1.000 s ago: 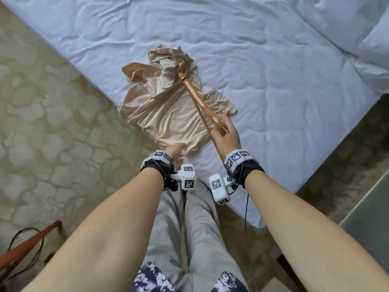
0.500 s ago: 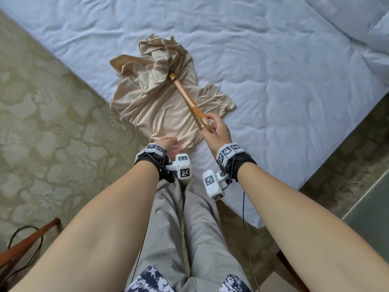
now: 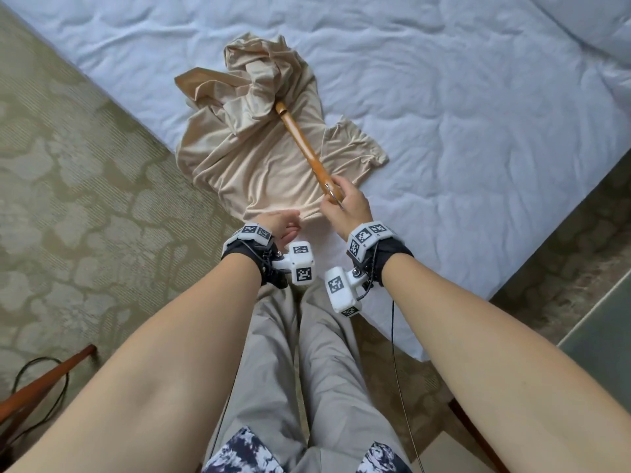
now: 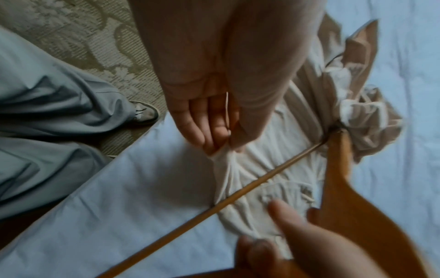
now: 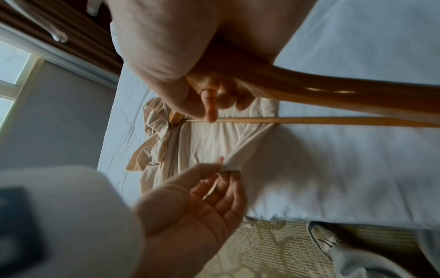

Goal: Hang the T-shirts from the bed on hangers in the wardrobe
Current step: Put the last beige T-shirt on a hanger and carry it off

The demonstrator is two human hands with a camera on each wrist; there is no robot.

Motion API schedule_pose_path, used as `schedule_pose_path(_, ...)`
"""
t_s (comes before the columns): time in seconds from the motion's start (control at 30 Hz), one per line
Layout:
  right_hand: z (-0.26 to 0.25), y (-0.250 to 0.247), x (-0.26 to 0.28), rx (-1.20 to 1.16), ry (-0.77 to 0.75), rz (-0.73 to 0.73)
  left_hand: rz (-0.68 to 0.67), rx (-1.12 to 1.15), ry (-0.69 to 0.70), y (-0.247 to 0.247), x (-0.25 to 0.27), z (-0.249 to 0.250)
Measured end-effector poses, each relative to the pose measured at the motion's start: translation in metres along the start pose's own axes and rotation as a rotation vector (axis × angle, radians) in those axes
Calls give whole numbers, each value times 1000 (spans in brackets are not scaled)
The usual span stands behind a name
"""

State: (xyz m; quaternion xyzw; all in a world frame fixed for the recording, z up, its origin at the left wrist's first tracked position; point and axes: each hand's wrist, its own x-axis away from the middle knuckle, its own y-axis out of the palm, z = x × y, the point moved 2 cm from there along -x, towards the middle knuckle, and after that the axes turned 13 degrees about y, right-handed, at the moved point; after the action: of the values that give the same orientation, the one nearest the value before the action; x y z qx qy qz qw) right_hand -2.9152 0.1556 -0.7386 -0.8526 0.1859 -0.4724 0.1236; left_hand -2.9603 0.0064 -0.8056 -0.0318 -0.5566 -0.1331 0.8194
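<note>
A beige T-shirt (image 3: 259, 165) lies crumpled on the white bed (image 3: 461, 114) near its corner. A wooden hanger (image 3: 302, 141) slants over it, its far tip tucked into the bunched cloth. My right hand (image 3: 345, 203) grips the hanger at its middle, beside the metal hook. My left hand (image 3: 285, 225) pinches the shirt's near hem between thumb and fingertips. In the left wrist view the left hand (image 4: 223, 146) pulls the T-shirt (image 4: 273, 169) hem taut beside the hanger (image 4: 338, 188). The right wrist view shows the right hand (image 5: 209, 105) on the hanger (image 5: 309, 88) and the T-shirt (image 5: 209, 139) below.
Patterned carpet (image 3: 85, 199) borders the bed on the left. Pillows (image 3: 587, 22) lie at the top right. A reddish wooden bar with a black cable (image 3: 44, 380) sits at the lower left. My legs in grey trousers (image 3: 307, 370) stand against the bed's corner.
The right hand has lowered the hanger toward the shirt and slid it forward. The left hand has taken hold of the hem and stays at the near edge.
</note>
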Motion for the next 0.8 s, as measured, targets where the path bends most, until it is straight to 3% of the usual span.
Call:
schedule_pose_path(0.1,-7,0,11,60,-43,-66,7,19,153,0,22,19)
schedule_pose_path(0.2,-24,-1,24,174,-69,-84,-78,-36,284,6,47,51)
schedule_pose_path(0.5,-123,-43,66,160,-129,130,-203,-357,575,26,136,165)
schedule_pose_path(0.67,-194,-75,104,97,-218,194,-281,-675,794,38,190,225)
schedule_pose_path(0.8,-249,-107,142,78,-282,241,-326,-736,922,45,237,265)
